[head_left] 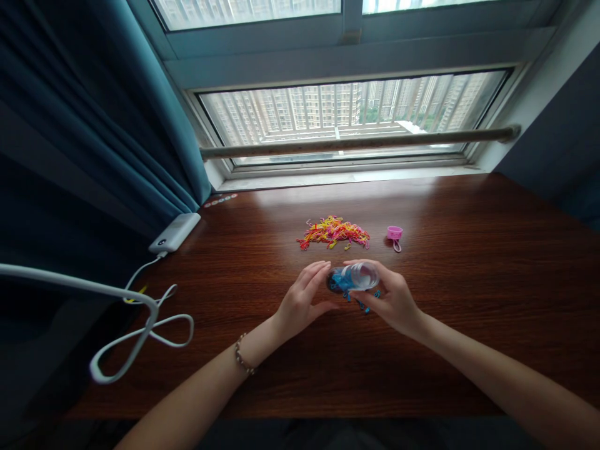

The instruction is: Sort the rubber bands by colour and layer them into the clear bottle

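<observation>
My right hand [391, 297] grips a small clear plastic bottle [365, 275], tilted on its side over the table. Blue pieces [341, 279], too small to name surely, lie inside toward its left end. Several more loose blue pieces [365, 306] rest on the wood just below. My left hand [307, 294] is held beside the bottle's left end, fingers stretched and thumb apart, with nothing in it. Beyond the hands sits a heap of red, yellow and pink small links [334, 232]. A pink cap with a loop [394, 234] lies to the heap's right.
The dark wooden table [492, 281] reaches to the window sill. At left, a white power strip [175, 232] lies by the blue curtain [154, 125], and its looped white cable [140, 331] hangs over the table's left side. A rail [360, 144] crosses the window.
</observation>
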Action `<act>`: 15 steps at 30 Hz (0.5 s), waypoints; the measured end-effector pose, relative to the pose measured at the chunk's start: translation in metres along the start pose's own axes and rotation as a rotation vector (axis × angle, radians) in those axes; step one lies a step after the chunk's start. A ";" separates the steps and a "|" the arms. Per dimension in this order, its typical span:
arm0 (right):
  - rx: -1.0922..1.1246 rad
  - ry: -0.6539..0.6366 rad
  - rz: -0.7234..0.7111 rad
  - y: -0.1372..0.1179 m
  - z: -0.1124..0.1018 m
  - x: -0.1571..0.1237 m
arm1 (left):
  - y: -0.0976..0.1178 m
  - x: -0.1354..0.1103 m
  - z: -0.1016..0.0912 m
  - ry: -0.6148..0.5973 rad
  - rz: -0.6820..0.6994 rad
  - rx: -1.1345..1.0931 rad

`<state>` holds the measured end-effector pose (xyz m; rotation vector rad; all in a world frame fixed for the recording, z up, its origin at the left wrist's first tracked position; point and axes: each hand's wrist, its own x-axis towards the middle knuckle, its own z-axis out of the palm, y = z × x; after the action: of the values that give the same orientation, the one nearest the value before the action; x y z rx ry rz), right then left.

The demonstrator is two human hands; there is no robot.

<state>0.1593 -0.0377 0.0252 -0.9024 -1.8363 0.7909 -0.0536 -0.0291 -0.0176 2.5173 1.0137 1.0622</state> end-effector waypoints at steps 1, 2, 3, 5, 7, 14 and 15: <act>-0.013 0.036 0.001 0.000 -0.008 0.001 | -0.001 0.000 -0.001 -0.005 -0.033 0.021; -0.036 0.080 -0.014 0.000 -0.017 0.002 | -0.001 0.000 -0.001 -0.023 -0.072 0.033; -0.070 0.111 -0.036 0.002 -0.026 0.003 | -0.001 0.000 -0.001 -0.057 -0.115 0.037; -0.161 0.113 -0.059 0.007 -0.046 0.002 | -0.001 0.001 0.001 -0.145 -0.191 0.035; -0.260 0.060 -0.052 0.017 -0.063 -0.001 | 0.002 0.003 0.005 -0.238 -0.246 0.044; -0.404 0.033 -0.050 0.045 -0.082 -0.014 | 0.029 0.033 0.037 -0.382 -0.343 0.205; -0.404 0.038 -0.051 0.046 -0.082 -0.015 | 0.033 0.039 0.042 -0.398 -0.370 0.223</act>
<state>0.2502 -0.0143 0.0121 -1.1079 -2.0136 0.3701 0.0119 -0.0244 -0.0118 2.4211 1.4523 0.3443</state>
